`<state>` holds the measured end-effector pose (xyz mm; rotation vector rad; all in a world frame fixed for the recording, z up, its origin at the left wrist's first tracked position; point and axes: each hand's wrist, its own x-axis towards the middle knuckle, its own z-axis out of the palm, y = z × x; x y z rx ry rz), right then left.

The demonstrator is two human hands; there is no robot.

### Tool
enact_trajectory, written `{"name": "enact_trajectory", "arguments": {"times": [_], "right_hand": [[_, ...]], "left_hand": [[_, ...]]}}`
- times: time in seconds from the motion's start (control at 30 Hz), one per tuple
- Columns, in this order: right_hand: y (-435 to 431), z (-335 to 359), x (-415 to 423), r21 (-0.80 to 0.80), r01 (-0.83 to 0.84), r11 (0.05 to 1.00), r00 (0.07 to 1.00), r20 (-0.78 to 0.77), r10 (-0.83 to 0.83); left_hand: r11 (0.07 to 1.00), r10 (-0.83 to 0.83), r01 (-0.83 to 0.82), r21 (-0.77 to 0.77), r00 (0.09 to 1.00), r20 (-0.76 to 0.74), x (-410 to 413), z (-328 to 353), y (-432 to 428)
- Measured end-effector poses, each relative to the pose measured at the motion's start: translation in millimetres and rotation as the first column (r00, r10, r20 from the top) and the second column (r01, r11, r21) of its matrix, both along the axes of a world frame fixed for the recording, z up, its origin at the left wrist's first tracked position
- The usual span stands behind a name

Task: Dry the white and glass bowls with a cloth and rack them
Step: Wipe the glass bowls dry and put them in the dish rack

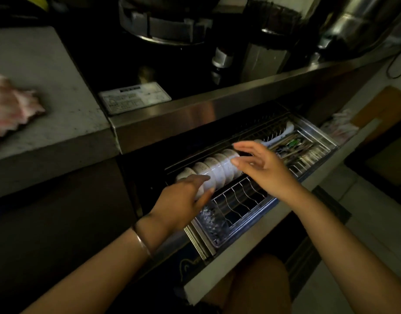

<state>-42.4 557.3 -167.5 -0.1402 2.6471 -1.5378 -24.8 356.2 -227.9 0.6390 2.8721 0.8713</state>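
Observation:
Several white bowls (215, 168) stand on edge in a row in the wire rack (238, 198) of a pulled-out drawer. A glass bowl (212, 217) stands on edge at the rack's near left end. My left hand (181, 200) reaches over the near end of the white row, fingers extended and touching the nearest bowl. Fingers straight and spread, my right hand (260, 166) hovers at the far end of the row and holds nothing. A pink and white cloth (11, 105) lies on the grey counter at far left.
The steel drawer (317, 137) holds utensils (292, 146) in its far right section. Above it runs a steel stove front (195, 114), with a dark burner and pots behind. A grey counter (48, 91) lies to the left. My knee shows below the drawer.

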Motion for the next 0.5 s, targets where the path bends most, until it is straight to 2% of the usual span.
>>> {"name": "enact_trajectory", "arguments": {"times": [0.1, 0.2, 0.3, 0.4, 0.5], "right_hand": [[-16, 29, 23, -0.135, 0.085, 0.987, 0.985, -0.136, -0.103], [-46, 57, 36, -0.196, 0.039, 0.980, 0.973, -0.215, -0.081], [-84, 84, 36, -0.207, -0.041, 0.978, 0.952, -0.305, -0.025], [-125, 103, 31, -0.172, -0.133, 0.976, 0.925, -0.374, 0.060], [-167, 110, 23, -0.115, -0.214, 0.970, 0.910, -0.384, 0.155]], "left_hand": [[0.992, -0.042, 0.055, 0.118, 0.993, -0.110, 18, 53, -17], [0.982, -0.093, 0.133, 0.132, 0.957, -0.274, 37, 109, -45], [0.982, -0.044, 0.114, 0.148, 0.911, -0.409, 49, 158, -88], [0.993, 0.091, -0.040, 0.114, 0.872, -0.481, 54, 185, -144], [0.956, 0.272, -0.293, 0.004, 0.882, -0.386, 54, 193, -196]]}}
